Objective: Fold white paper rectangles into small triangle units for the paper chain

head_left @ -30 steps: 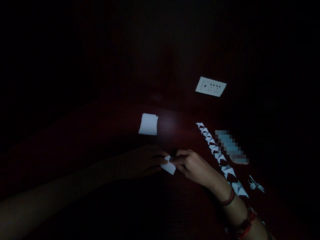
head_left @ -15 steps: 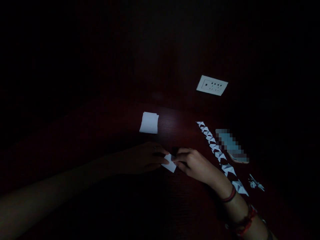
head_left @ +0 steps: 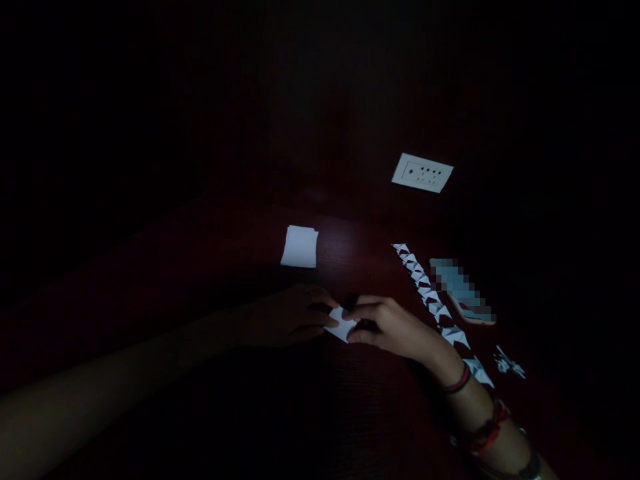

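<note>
A small white piece of paper (head_left: 341, 328) lies on the dark red table (head_left: 360, 400) between my two hands. My left hand (head_left: 295, 315), in deep shadow with a ring on one finger, has its fingertips on the paper's left side. At the paper's right edge, my right hand (head_left: 390, 327) grips it, thumb and fingers closed about the edge. Bracelets circle my right wrist. Beyond the hands rests a stack of white paper sheets (head_left: 300, 247). A row of folded white paper pieces (head_left: 425, 290) runs along the right.
A phone (head_left: 465, 293) with a blurred screen lies right of the folded pieces. Nearer me is a small cluster of pale bits (head_left: 509, 362) that I cannot make out. A white wall socket (head_left: 423, 173) sits behind the table. The surroundings are very dark.
My right thumb has shifted down to the paper's lower right corner, spreading away from the fingers. My left hand stays nearly in place on the paper.
</note>
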`<state>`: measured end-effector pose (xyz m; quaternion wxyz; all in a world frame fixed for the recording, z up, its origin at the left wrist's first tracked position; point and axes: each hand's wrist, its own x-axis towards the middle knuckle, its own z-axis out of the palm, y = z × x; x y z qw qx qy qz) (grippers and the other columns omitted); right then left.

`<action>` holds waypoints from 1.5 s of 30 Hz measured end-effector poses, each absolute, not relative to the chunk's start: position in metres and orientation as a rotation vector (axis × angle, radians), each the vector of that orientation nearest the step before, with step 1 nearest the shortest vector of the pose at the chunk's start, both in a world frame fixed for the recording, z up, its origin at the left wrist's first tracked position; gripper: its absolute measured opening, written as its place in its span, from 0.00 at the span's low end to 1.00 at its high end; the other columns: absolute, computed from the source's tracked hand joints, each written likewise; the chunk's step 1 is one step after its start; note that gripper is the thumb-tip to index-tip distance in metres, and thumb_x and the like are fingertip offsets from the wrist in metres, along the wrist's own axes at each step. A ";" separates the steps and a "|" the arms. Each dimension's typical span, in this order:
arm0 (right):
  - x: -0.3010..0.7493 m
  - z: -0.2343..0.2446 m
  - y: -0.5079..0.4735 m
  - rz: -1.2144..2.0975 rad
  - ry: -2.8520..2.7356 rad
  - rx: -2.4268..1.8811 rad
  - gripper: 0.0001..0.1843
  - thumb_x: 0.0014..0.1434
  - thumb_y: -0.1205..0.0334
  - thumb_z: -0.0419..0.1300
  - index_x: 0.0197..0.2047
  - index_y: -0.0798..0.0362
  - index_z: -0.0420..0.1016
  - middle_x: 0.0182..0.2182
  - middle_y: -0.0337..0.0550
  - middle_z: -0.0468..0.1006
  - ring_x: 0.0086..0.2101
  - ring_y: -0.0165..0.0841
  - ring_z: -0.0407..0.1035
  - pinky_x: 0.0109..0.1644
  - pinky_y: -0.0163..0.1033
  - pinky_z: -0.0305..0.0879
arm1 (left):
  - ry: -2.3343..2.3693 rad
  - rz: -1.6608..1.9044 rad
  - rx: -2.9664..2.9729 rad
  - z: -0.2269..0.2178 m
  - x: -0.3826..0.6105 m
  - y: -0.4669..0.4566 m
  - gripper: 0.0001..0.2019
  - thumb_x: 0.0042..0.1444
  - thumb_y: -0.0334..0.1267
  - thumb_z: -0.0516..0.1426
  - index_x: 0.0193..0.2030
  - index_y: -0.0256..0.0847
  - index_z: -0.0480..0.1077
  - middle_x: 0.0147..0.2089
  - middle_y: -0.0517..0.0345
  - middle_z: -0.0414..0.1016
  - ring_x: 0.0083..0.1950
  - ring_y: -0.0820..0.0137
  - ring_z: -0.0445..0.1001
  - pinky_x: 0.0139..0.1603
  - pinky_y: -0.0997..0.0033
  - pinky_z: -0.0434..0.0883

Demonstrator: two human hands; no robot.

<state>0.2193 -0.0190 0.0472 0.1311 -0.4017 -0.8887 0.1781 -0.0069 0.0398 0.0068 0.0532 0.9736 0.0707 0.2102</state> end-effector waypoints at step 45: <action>0.223 0.041 -0.017 0.189 -2.743 -1.182 0.14 0.60 0.67 0.49 0.45 0.50 0.72 0.31 0.41 0.68 0.31 0.27 0.64 0.34 0.31 0.56 | 0.288 0.572 2.922 0.014 -0.002 0.037 0.15 0.58 0.33 0.51 0.52 0.43 0.63 0.51 0.55 0.67 0.52 0.67 0.62 0.54 0.64 0.59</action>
